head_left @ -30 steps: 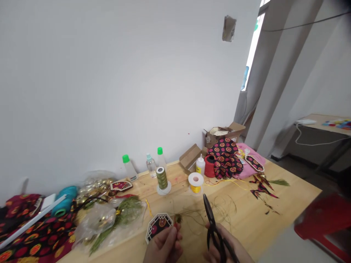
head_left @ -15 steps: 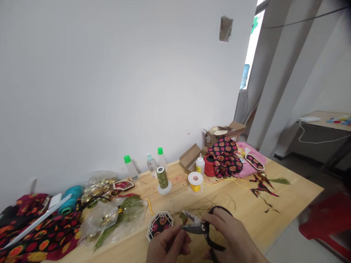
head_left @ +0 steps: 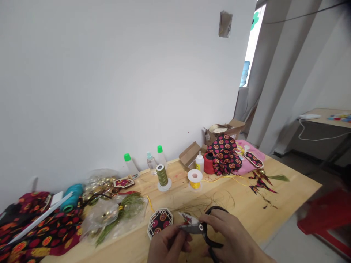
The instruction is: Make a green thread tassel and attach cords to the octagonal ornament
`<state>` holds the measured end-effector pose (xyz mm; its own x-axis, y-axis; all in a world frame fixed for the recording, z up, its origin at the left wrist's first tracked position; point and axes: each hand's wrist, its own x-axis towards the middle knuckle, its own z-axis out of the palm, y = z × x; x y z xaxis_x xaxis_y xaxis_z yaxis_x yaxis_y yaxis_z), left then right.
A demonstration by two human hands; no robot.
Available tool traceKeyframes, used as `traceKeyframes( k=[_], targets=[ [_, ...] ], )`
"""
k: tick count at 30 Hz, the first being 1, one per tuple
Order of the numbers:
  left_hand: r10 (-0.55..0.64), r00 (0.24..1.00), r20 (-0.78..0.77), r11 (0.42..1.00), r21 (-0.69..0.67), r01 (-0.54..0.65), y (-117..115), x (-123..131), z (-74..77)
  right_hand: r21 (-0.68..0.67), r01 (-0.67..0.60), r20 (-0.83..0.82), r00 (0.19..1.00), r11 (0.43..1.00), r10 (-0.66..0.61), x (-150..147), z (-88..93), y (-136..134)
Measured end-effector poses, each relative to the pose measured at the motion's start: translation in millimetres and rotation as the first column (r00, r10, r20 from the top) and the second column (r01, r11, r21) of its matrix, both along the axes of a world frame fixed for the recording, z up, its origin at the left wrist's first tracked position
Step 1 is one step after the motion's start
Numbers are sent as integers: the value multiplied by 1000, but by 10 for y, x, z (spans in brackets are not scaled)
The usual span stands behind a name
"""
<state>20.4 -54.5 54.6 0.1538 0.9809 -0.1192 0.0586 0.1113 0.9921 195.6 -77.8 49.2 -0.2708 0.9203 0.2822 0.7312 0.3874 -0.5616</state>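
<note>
My right hand (head_left: 233, 237) grips black scissors (head_left: 204, 229) by the handles, blades pointing left and slightly apart. My left hand (head_left: 168, 246) pinches a small red and green piece (head_left: 188, 220) right at the blade tips. Both hands hover low over the near edge of the wooden table (head_left: 287, 190). An octagonal patterned patch (head_left: 160, 221) lies just left of the blades. Loose green threads (head_left: 214, 201) are scattered behind the scissors.
A green thread spool (head_left: 162, 175), a yellow spool (head_left: 195, 178), a red spool (head_left: 208, 163), a glue bottle (head_left: 199, 162) and green-capped bottles (head_left: 128, 165) stand along the wall. Patterned fabric (head_left: 225, 153) and cardboard boxes (head_left: 223, 130) lie at right, plastic bags (head_left: 106, 215) and cloth (head_left: 33, 233) at left. A red stool (head_left: 326, 215) is beside the table.
The scissors swung from upright to lying sideways, tips now at the piece in my left hand. My right hand came up over the handles. The view shifted slightly.
</note>
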Motion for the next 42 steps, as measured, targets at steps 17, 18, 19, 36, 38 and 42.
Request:
traceKeyframes(
  k=[17,18,19,36,38,42],
  targets=[
    [-28,999,-36,1000,-4,28,30,11,-24,58,-35,9,999,998,35,23,-37,38],
    [-29,999,-34,1000,-6,29,33,11,-29,67,-33,9,999,997,33,30,-47,39],
    [-32,999,-34,999,-8,31,35,11,-33,76,-30,7,1000,997,30,37,-58,40],
    [-14,1000,-27,997,-72,12,80,0,-61,-129,402,47,916,906,-399,769,-397,116],
    [-63,991,-121,998,-38,59,132,-47,-20,-93,431,154,897,898,-415,965,-428,135],
    [-184,837,-516,956,103,274,297,-169,259,-55,377,242,903,924,-354,1181,-430,198]
  ],
)
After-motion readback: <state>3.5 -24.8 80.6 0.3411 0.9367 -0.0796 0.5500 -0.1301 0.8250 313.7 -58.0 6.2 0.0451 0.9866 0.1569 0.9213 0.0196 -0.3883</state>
